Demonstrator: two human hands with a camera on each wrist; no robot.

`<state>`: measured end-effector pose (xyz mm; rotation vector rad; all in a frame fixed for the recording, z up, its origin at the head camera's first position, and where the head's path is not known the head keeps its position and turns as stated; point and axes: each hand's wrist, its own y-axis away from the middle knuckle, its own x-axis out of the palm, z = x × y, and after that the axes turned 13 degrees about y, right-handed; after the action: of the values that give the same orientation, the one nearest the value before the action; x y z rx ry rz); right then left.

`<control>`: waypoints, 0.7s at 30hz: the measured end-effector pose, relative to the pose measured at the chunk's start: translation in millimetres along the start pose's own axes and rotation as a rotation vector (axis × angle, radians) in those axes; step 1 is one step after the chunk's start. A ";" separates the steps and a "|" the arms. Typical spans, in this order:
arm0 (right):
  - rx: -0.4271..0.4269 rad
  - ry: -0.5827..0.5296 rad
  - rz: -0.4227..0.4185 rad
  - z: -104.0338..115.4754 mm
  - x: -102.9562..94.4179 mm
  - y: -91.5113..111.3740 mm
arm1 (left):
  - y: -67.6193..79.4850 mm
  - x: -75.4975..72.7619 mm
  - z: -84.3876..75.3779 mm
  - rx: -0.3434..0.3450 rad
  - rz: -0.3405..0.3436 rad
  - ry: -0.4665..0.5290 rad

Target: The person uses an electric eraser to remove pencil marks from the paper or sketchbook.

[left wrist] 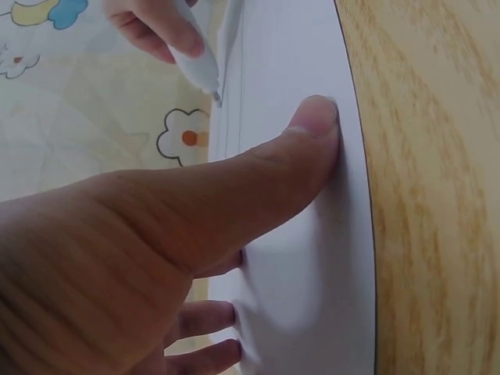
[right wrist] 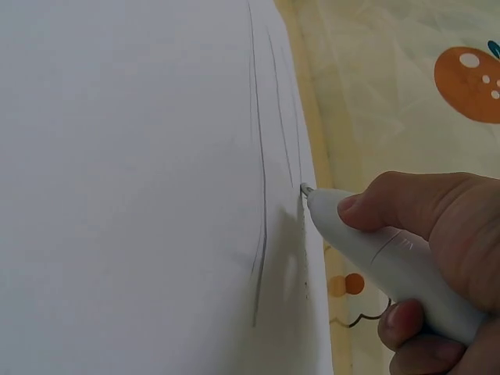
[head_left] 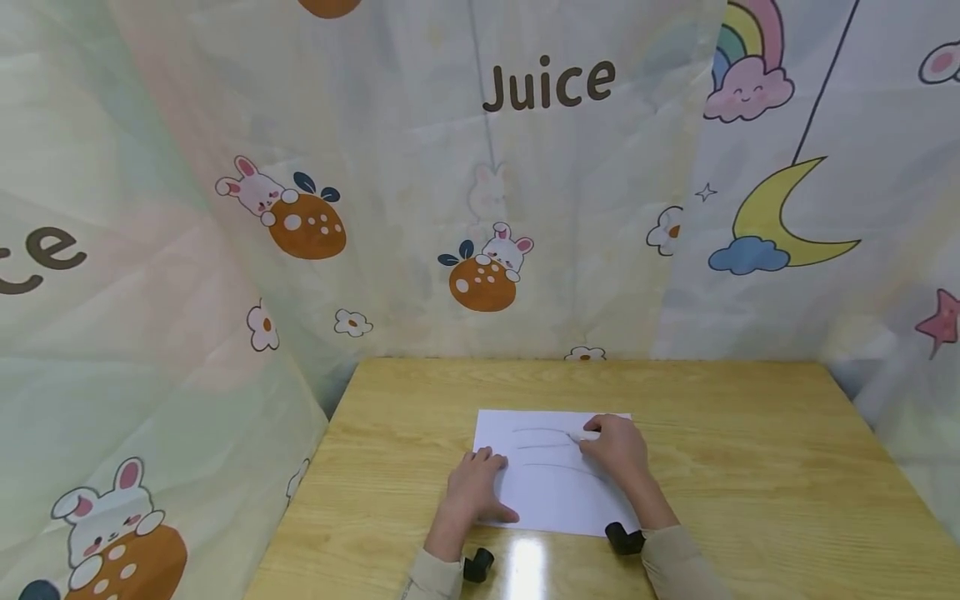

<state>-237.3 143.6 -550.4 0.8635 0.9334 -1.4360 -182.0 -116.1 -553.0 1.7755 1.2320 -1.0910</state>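
Note:
A white sheet of paper (head_left: pixel 558 504) lies on the wooden table, with several thin, slightly curved lines (right wrist: pixel 261 141) across its far half. My left hand (head_left: pixel 474 485) rests on the sheet's left side, fingers spread and thumb near the front edge. In my right hand (head_left: pixel 621 450) is a thick white pen-shaped tool (right wrist: pixel 387 262) with a narrow metal tip, gripped between thumb and fingers. That tip meets the paper near the far edge, at the end of the farthest line. The left wrist view shows the left thumb (left wrist: pixel 312 133) on the paper close to its edge.
The wooden table (head_left: pixel 757 467) extends on both sides of the sheet. Behind it hangs a printed cloth (head_left: pixel 405 208) with rabbits, flowers and a moon. A black wrist device (head_left: pixel 478 566) sits at the left sleeve, another (head_left: pixel 624 539) at the right.

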 end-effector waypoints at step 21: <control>-0.013 0.026 -0.043 7.3 1.6 4.0 | 1.5 -0.8 -0.8 0.035 -0.042 0.021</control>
<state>-233.4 136.2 -549.1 0.8590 0.9856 -1.4567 -180.5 -116.1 -551.9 1.7983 1.2753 -1.1270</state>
